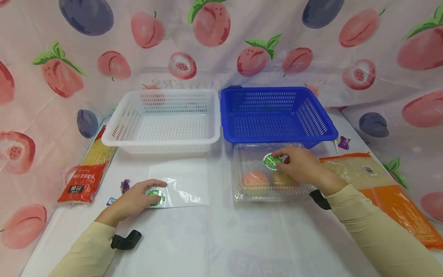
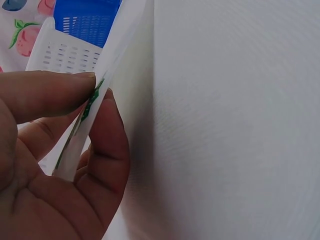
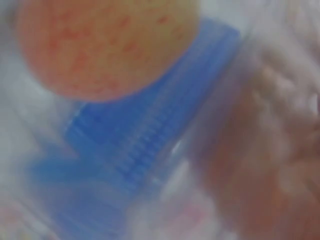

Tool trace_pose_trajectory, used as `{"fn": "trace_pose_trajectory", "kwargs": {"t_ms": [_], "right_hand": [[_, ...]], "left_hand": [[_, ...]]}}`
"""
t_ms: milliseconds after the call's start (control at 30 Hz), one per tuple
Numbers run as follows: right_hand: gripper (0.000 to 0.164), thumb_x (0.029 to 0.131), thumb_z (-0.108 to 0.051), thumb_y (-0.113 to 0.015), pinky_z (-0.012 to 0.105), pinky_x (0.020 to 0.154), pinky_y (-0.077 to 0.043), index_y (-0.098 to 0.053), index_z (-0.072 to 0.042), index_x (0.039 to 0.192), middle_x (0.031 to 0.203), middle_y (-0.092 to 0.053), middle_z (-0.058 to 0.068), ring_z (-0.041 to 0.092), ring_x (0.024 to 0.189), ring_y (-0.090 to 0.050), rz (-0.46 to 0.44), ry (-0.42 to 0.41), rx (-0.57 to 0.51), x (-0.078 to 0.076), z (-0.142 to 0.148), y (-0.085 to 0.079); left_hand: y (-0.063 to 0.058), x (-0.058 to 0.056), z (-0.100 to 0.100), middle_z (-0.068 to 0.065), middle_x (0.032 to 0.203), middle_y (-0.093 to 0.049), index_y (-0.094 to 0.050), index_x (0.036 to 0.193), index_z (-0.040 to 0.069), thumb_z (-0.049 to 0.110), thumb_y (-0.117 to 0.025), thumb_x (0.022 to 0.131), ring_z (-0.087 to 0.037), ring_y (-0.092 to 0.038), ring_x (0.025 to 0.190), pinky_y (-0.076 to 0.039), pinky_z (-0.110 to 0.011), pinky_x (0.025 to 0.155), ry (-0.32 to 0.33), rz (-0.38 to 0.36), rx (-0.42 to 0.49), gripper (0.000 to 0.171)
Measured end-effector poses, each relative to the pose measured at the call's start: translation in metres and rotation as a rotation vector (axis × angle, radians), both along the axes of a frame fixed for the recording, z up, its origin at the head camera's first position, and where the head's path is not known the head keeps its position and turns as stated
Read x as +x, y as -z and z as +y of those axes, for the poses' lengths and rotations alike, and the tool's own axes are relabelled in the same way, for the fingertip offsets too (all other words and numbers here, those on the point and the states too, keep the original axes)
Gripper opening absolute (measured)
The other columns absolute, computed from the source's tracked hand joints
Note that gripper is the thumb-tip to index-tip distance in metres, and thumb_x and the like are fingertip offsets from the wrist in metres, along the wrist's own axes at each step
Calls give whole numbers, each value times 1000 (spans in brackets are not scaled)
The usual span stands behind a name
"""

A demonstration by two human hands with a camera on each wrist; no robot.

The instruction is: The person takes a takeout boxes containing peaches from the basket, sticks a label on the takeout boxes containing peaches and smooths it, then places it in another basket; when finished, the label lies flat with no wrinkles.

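A glossy white sheet (image 1: pixel 185 181) bearing a green sticker (image 1: pixel 155 197) is pinched at its left edge between the thumb and fingers of my left hand (image 1: pixel 133 198); the left wrist view shows the grip side-on. On the right, my right hand (image 1: pixel 302 165) is over the lid of a clear plastic food box (image 1: pixel 249 154). Its thumb and index finger pinch the right edge of a round green-and-white sticker (image 1: pixel 270 161) at the lid. Inside sit a pink round cake (image 1: pixel 255 179) and a brownish one (image 1: pixel 283 178), partly behind the hand. The right wrist view is blurred.
Behind stand a white basket (image 1: pixel 169 147) and a blue basket (image 1: pixel 277 138), side by side. A red noodle packet (image 1: pixel 83 182) lies far left, an orange packet (image 1: pixel 398 204) far right. Small purple wrapped pieces (image 1: pixel 125 186) lie near the left hand.
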State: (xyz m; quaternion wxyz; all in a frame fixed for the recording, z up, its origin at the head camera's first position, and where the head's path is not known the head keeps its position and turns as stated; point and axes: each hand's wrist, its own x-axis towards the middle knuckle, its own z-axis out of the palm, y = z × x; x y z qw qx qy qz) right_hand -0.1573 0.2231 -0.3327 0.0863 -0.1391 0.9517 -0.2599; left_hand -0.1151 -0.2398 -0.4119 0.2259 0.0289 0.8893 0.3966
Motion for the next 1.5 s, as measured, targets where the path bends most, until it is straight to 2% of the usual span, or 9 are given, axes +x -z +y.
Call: {"fn": "trace_pose_trajectory", "kwargs": {"t_ms": [467,767,900,1000,1100,1200,1300,1400,1500], "right_hand": [[34,91,-12,-70,34,68,-46,-68,-1,124,100,-64,10,25,86,-56,35,-35,3,-2,2,2],[35,92,-11,-69,36,68,-46,-67,-1,126,98,-64,8,24,86,-55,24,-46,15,-3,2,2],[35,92,-10,-69,47,83,-50,-66,0,126,111,-66,14,31,98,-60,62,-72,19,-2,2,3],[37,92,-10,-69,58,101,-41,-65,0,127,127,-62,20,41,118,-53,106,-90,27,-2,1,4],[39,90,-8,-69,61,107,-33,-65,1,128,132,-59,22,46,125,-45,148,-98,26,-1,-1,5],[37,90,-6,-68,61,104,-35,-65,2,126,128,-60,22,44,119,-50,186,-99,25,0,-4,7],[31,92,-5,-66,57,97,-42,-67,2,122,115,-66,18,37,106,-58,195,-96,28,0,-6,10],[28,93,-7,-65,53,91,-48,-68,2,120,106,-68,12,30,97,-61,169,-88,29,1,-8,12],[29,95,-8,-63,52,91,-50,-67,2,122,106,-68,11,29,97,-62,124,-72,25,1,-8,13]], "left_hand": [[-1,0,1,-23,151,-41,-60,136,16,20,-68,93,-45,-36,135,-25,-72,106,3,7,3,44],[0,1,1,-23,151,-41,-61,136,17,21,-68,93,-44,-37,133,-27,-72,106,-5,3,-3,44],[0,1,1,-23,151,-41,-61,136,16,21,-68,93,-44,-38,132,-27,-72,105,-5,9,-5,44],[0,1,1,-24,151,-41,-61,136,16,21,-68,93,-44,-38,132,-27,-72,105,-3,12,-6,44],[1,1,1,-24,151,-41,-61,136,16,21,-68,93,-45,-37,133,-27,-72,105,0,15,-5,44],[2,1,0,-24,151,-41,-61,136,16,21,-68,93,-46,-36,135,-27,-72,105,2,18,-4,44],[3,1,0,-24,151,-41,-61,136,16,21,-68,93,-46,-35,136,-26,-72,105,3,21,-6,44],[3,1,0,-23,151,-40,-61,136,16,21,-68,93,-47,-35,136,-26,-73,106,3,19,-5,44],[2,1,0,-23,152,-40,-60,136,16,21,-68,93,-47,-34,136,-25,-73,106,3,16,-5,44]]}}
